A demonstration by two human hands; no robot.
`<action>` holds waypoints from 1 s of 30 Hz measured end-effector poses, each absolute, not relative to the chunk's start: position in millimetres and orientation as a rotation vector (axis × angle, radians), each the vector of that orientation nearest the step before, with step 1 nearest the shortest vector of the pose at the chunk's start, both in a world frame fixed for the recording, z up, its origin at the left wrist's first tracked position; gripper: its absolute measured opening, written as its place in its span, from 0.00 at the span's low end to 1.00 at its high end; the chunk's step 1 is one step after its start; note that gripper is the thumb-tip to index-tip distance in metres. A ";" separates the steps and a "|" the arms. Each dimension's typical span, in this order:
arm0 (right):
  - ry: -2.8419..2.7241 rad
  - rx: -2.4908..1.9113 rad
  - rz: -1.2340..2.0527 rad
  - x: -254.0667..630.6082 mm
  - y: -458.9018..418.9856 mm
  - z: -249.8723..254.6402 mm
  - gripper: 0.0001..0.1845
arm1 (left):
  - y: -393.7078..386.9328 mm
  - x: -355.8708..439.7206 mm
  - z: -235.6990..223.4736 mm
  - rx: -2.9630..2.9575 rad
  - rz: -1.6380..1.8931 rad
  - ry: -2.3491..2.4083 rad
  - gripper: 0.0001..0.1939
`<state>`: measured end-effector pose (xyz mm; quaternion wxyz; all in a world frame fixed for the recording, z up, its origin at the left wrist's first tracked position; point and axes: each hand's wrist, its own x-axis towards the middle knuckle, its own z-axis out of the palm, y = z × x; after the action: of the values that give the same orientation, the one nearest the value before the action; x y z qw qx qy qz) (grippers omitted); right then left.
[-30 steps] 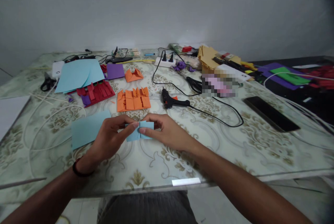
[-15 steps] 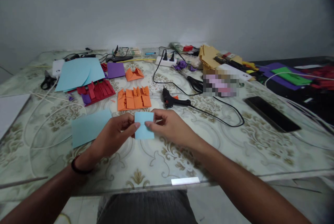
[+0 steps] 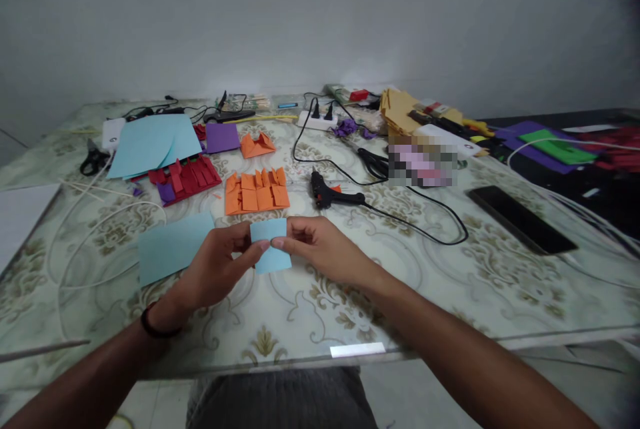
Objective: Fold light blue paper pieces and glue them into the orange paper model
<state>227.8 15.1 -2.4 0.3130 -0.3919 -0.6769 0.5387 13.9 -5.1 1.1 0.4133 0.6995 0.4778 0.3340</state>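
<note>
A small light-blue piece of paper (image 3: 273,261) is held up just above the table between both hands. My left hand (image 3: 219,261) pinches its left side, thumb on the front face. From the right, my right hand (image 3: 323,245) grips it the same way, and the two thumb tips nearly meet at its middle. The fingers behind the paper are hidden. A larger light-blue sheet (image 3: 173,247) lies flat beside my left hand. Just beyond the hands sits a folded orange paper piece (image 3: 257,192), with a smaller orange one (image 3: 257,145) behind it.
A black glue gun (image 3: 335,194) lies right of the orange pieces, its cord looping right. A phone (image 3: 520,219) rests further right. At the back left are blue sheets (image 3: 155,139), red folded paper (image 3: 187,181) and scissors (image 3: 93,159). A power strip (image 3: 319,121) stands at the back.
Both hands have shifted slightly left and toward me with the small blue paper, which is now tilted a little. The things on the table lie as before.
</note>
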 end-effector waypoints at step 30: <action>-1.616 -0.970 1.378 225.8 19.0 -1.8 0.18 | -2.9 17.1 3.5 1.366 0.838 1.107 0.20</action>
<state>225.8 19.0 -1.8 0.3925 -0.3821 -0.6366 0.5429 17.1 -2.9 3.5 0.5621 0.5801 0.4701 0.3557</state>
